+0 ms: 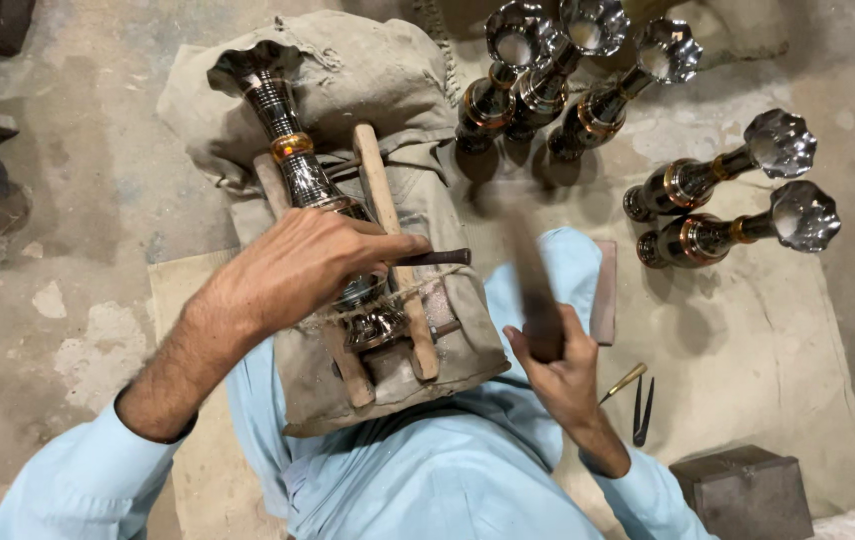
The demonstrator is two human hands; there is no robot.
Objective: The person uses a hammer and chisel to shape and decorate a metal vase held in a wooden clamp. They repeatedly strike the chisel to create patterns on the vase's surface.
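The left hand's grip (298, 265) is pressing a thin dark metal punch (440, 258) between thumb and fingers, its tip pointing toward three o'clock, while the palm is lying over the belly of a shiny chrome vase with an amber band (293, 150). The right hand's grip (553, 365) is closing around the handle of a dark hammer (528, 280), which is blurring as it rises toward twelve o'clock.

The vase is lying on its side between two pale wooden bars (388, 215), on top of a stuffed grey-brown cloth sack (368, 70) that is sitting on the person's lap, mouth toward eleven o'clock.

At one and two o'clock, five similar chrome vases (688, 185) are lying on the concrete floor (98, 180). At five o'clock, a dark metal block (748, 490) is sitting near small hand tools (638, 395).
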